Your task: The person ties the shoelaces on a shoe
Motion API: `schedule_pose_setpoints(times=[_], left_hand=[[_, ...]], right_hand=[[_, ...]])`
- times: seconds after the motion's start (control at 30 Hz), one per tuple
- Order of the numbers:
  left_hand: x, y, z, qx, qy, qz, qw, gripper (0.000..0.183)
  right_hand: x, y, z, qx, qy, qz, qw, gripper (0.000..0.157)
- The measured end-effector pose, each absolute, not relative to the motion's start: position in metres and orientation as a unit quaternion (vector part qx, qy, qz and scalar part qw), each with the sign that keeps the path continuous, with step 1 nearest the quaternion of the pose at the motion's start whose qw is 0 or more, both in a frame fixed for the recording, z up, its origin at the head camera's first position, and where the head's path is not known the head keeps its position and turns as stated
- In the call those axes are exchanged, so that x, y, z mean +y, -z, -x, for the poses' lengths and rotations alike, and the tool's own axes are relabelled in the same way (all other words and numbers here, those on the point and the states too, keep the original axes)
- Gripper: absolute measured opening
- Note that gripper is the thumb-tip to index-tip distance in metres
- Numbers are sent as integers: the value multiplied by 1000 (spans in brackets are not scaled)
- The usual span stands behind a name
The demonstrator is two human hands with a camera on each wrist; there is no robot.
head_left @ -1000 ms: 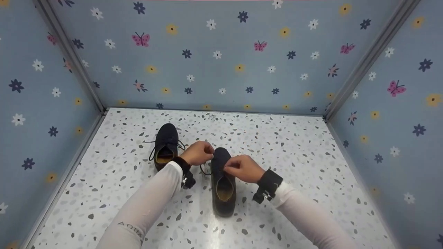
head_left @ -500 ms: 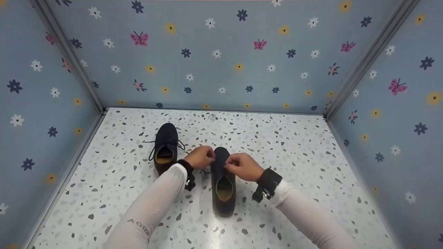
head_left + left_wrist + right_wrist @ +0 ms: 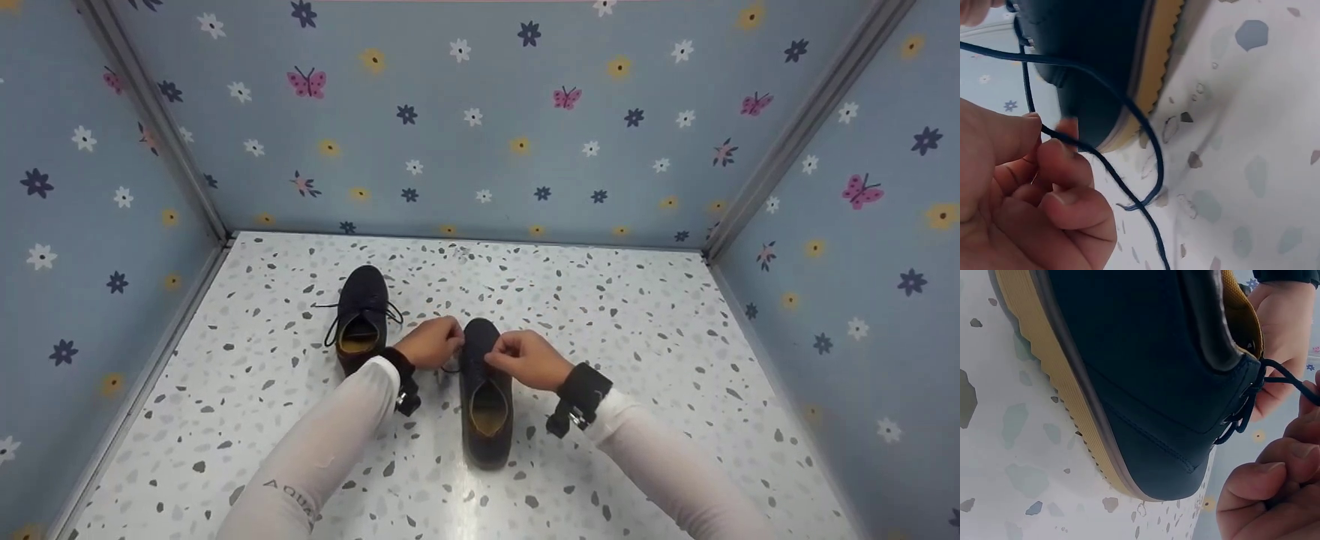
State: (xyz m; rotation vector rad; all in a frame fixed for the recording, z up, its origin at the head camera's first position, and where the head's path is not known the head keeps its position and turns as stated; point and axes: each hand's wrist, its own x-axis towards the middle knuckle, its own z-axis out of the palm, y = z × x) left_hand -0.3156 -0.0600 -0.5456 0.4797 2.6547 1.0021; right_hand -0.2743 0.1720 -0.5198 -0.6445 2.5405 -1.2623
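Observation:
A dark navy lace-up shoe (image 3: 473, 379) with a tan ridged sole stands upright on the floor, toe pointing away, between my two hands. My left hand (image 3: 431, 343) is at its left side by the toe, pinching a navy shoelace (image 3: 1107, 164) between thumb and fingers in the left wrist view; the loose end hangs past the fingers. My right hand (image 3: 531, 361) is over the shoe's right side, its thumb and curled fingers gripping lace (image 3: 1302, 388) drawn out from the top eyelets. In the head view the hands partly hide the laces.
A matching dark shoe (image 3: 363, 289) stands to the left, its lace tied in a bow, with its heel partly behind my left wrist. The speckled white floor (image 3: 600, 300) is bounded by blue flowered panels (image 3: 465, 150) at the back and both sides.
My left hand has shifted slightly lower beside the toe, and less of the lace loop shows there. My right hand has risen a little. Both shoes stay in place.

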Motion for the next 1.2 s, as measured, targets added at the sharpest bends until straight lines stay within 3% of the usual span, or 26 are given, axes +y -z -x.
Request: schedule_pose_setpoints(times=[0.3, 0.53, 1.2], left_hand=[[-70, 527, 303, 890, -409, -173, 105, 8], [-74, 521, 293, 861, -466, -157, 130, 11], [-71, 504, 272, 741, -621, -129, 222, 13]], right_hand=[[170, 519, 279, 871, 430, 214, 98, 22], [170, 517, 283, 880, 433, 183, 71, 17], [171, 514, 291, 888, 430, 148, 66, 19]])
